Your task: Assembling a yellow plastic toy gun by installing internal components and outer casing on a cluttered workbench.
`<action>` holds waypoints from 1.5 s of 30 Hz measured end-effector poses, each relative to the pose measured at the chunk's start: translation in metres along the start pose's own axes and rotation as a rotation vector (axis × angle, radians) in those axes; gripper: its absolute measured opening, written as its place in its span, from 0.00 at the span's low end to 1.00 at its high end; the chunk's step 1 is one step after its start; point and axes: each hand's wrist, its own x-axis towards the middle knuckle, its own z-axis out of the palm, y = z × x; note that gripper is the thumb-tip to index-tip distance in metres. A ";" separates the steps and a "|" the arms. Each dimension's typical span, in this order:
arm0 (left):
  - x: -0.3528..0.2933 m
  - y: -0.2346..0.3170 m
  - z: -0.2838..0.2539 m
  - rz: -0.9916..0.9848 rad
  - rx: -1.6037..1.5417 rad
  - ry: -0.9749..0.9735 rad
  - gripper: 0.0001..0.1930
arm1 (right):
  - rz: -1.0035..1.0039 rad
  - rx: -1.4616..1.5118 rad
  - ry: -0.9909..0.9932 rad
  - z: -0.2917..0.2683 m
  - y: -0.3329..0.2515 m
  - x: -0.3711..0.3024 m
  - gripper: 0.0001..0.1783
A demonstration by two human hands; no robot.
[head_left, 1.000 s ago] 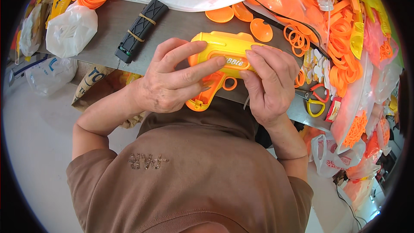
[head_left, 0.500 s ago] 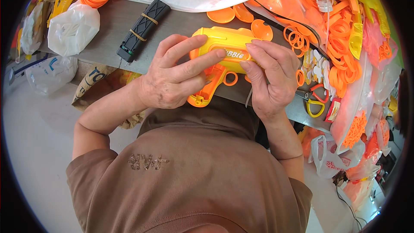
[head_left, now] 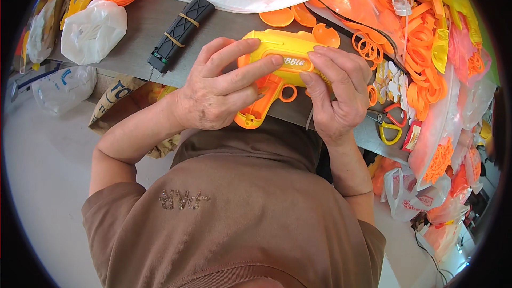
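The left hand [head_left: 210,96] and right hand [head_left: 339,90] share a grip on the toy [head_left: 282,42] above the worktop [head_left: 136,29], its label [head_left: 301,64] on, while the handle [head_left: 260,108] looks unclosed and the black pack [head_left: 183,30] lies apart.

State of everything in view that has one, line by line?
Yellow toy body: held in both hands, hollow showing in its orange handle
Left hand: fingers on its left end
Right hand: gripping its right end
Black block: lying flat, two bands around it
White bag: crumpled
Red-and-yellow-handled tool: lying down; open or shut unclear
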 end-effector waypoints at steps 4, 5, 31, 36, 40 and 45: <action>0.001 -0.001 0.000 0.010 0.006 -0.002 0.06 | -0.002 0.004 0.000 0.000 0.001 -0.001 0.15; 0.000 -0.001 0.000 0.009 -0.005 -0.004 0.06 | -0.011 -0.001 -0.009 0.000 0.000 -0.001 0.15; -0.003 -0.003 -0.002 0.017 -0.070 -0.012 0.05 | -0.091 -0.082 -0.062 -0.004 0.000 -0.002 0.15; -0.004 -0.004 0.001 0.024 -0.087 0.011 0.05 | -0.193 -0.371 -0.233 -0.013 -0.011 -0.005 0.22; -0.001 -0.004 0.000 0.036 -0.074 0.010 0.05 | -0.217 -0.453 -0.333 -0.021 -0.017 -0.002 0.25; -0.002 -0.004 0.000 0.040 -0.062 0.015 0.06 | -0.356 -0.500 -0.370 -0.018 -0.014 0.004 0.28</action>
